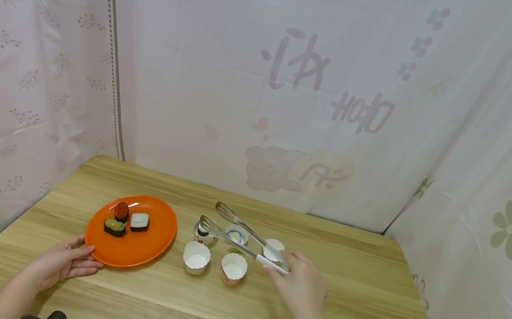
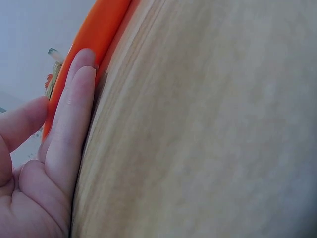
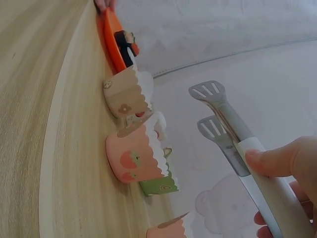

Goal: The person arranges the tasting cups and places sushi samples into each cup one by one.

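Observation:
At the left of the table is an orange plate point(image 1: 143, 253) bearing three toy sushi pieces: a red-topped one point(image 1: 122, 211), a yellow-topped one point(image 1: 115, 227) and a white-topped one point(image 1: 140, 221). My left hand point(image 1: 66, 260) holds its near-left rim, thumb at the edge and straight fingers along the underside. My right hand point(image 1: 298, 282) grips metal tongs point(image 3: 270, 198) with white handles; their slotted tips are spread, with nothing between them, over the paper cups. The back-left cup point(image 1: 203, 236) holds a black-and-white piece, the back-middle cup point(image 1: 237, 235) a round piece with a green centre.
Two front cups, a beige one point(image 1: 196, 258) and a pink strawberry one point(image 3: 133, 156), show white insides. Another cup point(image 1: 273, 249) stands at the back right, beside my right hand. Patterned curtains point(image 1: 266, 99) rise behind and beside the wooden table point(image 1: 189, 312).

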Demonstrator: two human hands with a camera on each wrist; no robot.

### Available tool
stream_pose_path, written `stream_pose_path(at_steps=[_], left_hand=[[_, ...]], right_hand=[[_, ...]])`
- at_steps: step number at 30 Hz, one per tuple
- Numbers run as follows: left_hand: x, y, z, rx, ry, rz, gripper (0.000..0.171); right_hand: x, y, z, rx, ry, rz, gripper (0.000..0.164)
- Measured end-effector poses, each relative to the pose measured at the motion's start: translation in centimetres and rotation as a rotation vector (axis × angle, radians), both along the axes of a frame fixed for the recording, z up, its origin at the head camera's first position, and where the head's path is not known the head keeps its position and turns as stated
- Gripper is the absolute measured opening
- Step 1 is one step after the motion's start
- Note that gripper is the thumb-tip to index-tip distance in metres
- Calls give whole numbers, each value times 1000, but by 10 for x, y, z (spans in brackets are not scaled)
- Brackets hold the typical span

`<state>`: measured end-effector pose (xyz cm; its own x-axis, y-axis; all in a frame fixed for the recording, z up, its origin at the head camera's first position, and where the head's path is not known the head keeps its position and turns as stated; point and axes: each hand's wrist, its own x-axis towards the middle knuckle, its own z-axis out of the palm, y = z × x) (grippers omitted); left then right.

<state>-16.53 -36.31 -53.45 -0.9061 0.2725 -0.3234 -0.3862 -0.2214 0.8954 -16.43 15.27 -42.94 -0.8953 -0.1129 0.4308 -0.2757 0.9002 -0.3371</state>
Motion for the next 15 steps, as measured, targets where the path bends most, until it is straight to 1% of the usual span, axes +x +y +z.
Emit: stream_pose_path(at_steps=[5, 10, 15], left_hand=[[1, 0, -2, -2, 0, 0, 76], [1, -1, 0, 3, 14, -6, 73], [1, 0, 2, 7, 13, -15, 73]], right_hand=[[-2, -8, 0, -12, 1, 4, 52], [-4, -16, 2, -23, 2, 15, 51], [-4, -23, 1, -44, -10, 26, 50]])
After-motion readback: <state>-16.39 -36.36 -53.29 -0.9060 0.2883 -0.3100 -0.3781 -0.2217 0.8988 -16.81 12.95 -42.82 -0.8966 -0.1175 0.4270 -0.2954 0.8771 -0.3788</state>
